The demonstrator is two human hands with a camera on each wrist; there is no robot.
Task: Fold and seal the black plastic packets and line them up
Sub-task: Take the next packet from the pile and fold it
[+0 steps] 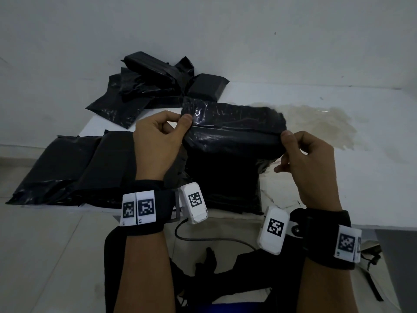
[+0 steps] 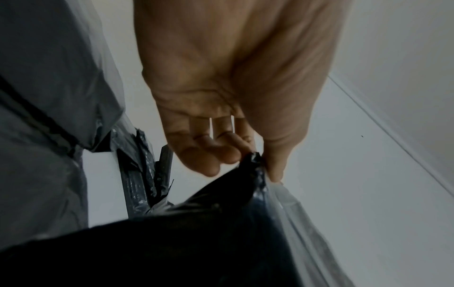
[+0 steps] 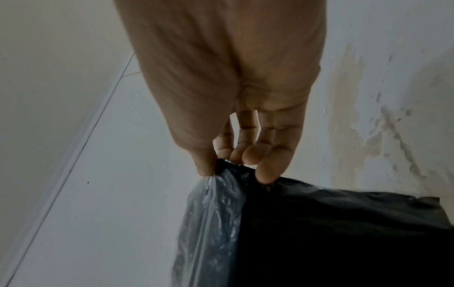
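Both hands pinch the top flap of a shiny black plastic packet (image 1: pixel 228 141), left hand (image 1: pixel 155 141) at its left corner, right hand (image 1: pixel 309 163) at its right, above the white worktop (image 1: pixel 338 177).

The head view looks steeply down from above at both wrists and the white table (image 1: pixel 338 177). Each wrist view looks along its palm, very close to the fingers. All three share the black plastic packet (image 1: pixel 232 136) at frame centre, held between the left hand (image 2: pixel 221 97) and right hand (image 3: pixel 233 87).
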